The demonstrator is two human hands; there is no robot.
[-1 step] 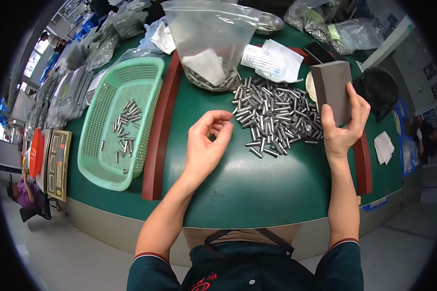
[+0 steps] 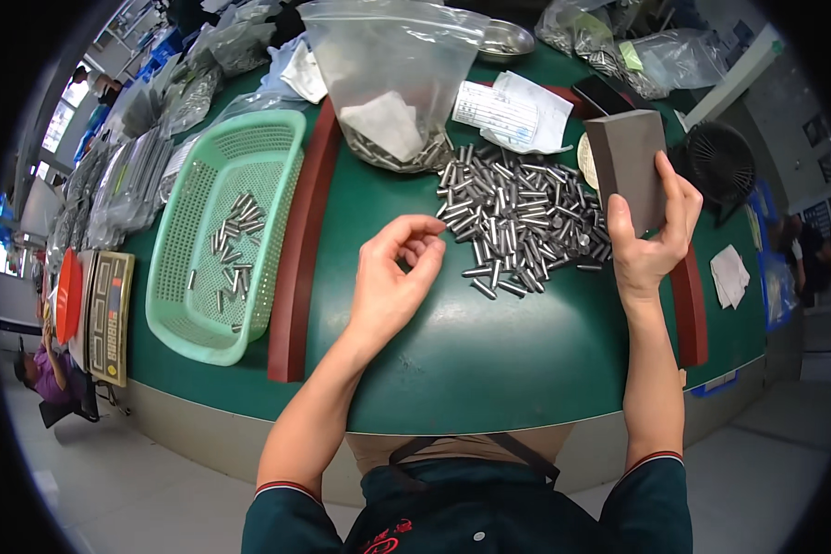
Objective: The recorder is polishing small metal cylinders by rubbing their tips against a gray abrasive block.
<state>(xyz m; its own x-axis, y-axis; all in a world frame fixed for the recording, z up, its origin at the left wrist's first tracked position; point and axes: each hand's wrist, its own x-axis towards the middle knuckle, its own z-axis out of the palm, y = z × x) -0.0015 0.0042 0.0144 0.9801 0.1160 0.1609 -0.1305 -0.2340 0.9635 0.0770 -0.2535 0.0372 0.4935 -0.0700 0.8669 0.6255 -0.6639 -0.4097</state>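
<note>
Right hand (image 2: 654, 242) is raised at the far right of the green table (image 2: 489, 360), and a dark grey rectangular block (image 2: 630, 170) is gripped upright in it, thumb on the near face and fingers wrapped round the right edge. Just left of the block, a loose heap of small metal pins (image 2: 519, 220) is spread on the table. Left hand (image 2: 392, 282) is held palm up near the heap's left edge, its fingers curled loosely inward toward the thumb; whether a pin is pinched there cannot be told. Beyond the heap, a clear plastic bag (image 2: 392, 78) partly filled with pins is stood. At the left, beyond a brown strip (image 2: 297, 268), a green mesh basket (image 2: 186, 323) with a few pins is set.
</note>
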